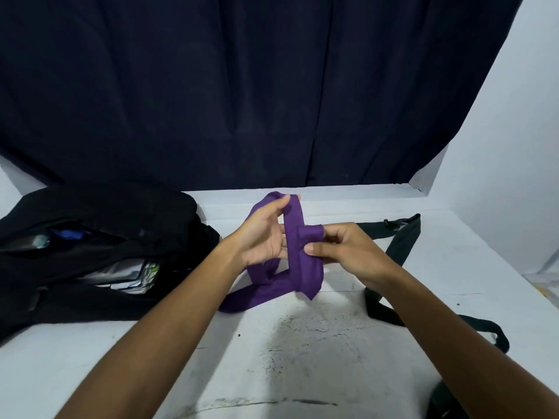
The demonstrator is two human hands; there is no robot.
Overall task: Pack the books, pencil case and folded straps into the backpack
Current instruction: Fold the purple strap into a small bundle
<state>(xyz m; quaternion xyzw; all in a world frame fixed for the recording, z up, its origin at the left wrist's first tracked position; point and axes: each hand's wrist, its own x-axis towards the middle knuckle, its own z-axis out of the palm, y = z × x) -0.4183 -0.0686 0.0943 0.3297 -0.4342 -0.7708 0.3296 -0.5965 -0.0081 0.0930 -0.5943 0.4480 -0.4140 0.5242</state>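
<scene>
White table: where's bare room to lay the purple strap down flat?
Bare white table in front, between the forearms, bordered left by the black backpack and right by the black strap. A narrower bare strip runs along the far edge. Centre is crowded: both hands, left and right, hold the purple fabric strap.

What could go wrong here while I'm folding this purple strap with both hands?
The purple strap is held only by pinches from the left hand and right hand, so the fold could slip open. Its loose tail trails on the table and might snag or drag. The black strap lies unfolded close by the right arm, so it could get swept along or tangled.
</scene>
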